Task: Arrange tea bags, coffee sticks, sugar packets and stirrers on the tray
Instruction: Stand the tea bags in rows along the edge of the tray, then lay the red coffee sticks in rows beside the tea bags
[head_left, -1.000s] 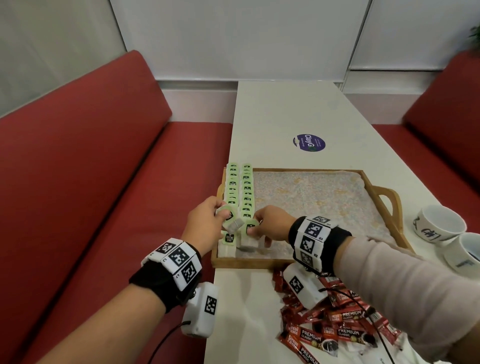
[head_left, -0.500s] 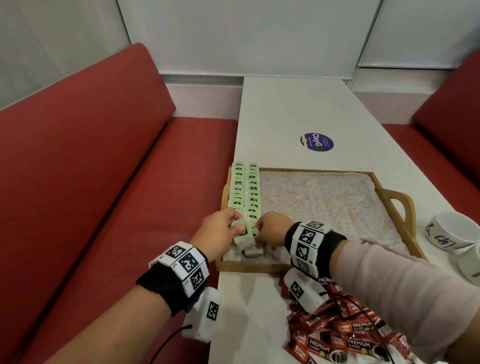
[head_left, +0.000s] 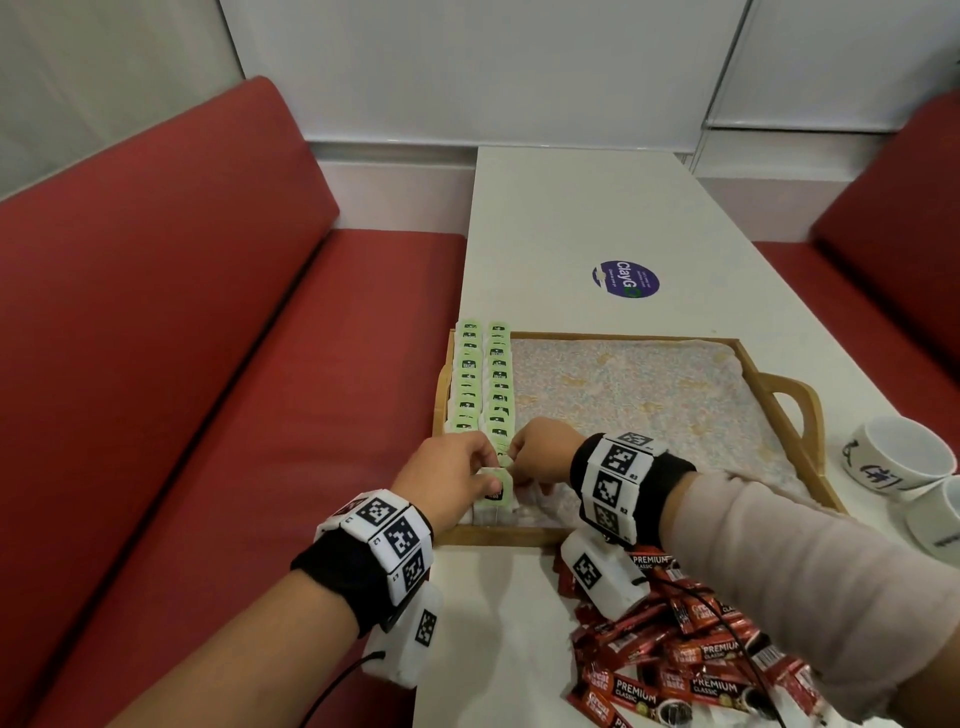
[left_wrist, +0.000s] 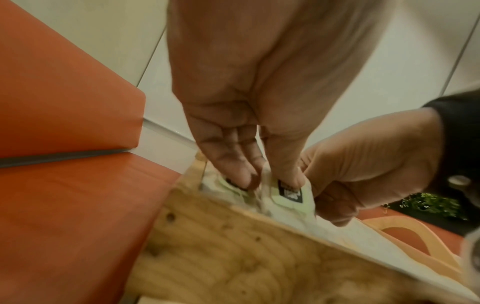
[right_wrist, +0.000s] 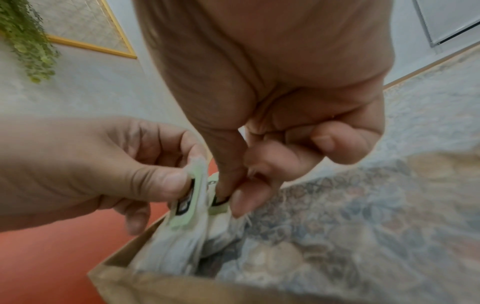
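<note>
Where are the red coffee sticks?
In the head view, the red coffee sticks lie heaped on the white table, just outside the tray's near edge, under the right forearm.

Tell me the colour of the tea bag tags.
Pale green with a black label, clearest on the tea bag tags in the head view.

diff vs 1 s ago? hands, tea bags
Both hands have drawn closer together at the tray's near-left corner. The left hand keeps its grip on one tea bag; the right hand still pinches another. The two tea bag rows and the coffee sticks haven't moved.
</note>
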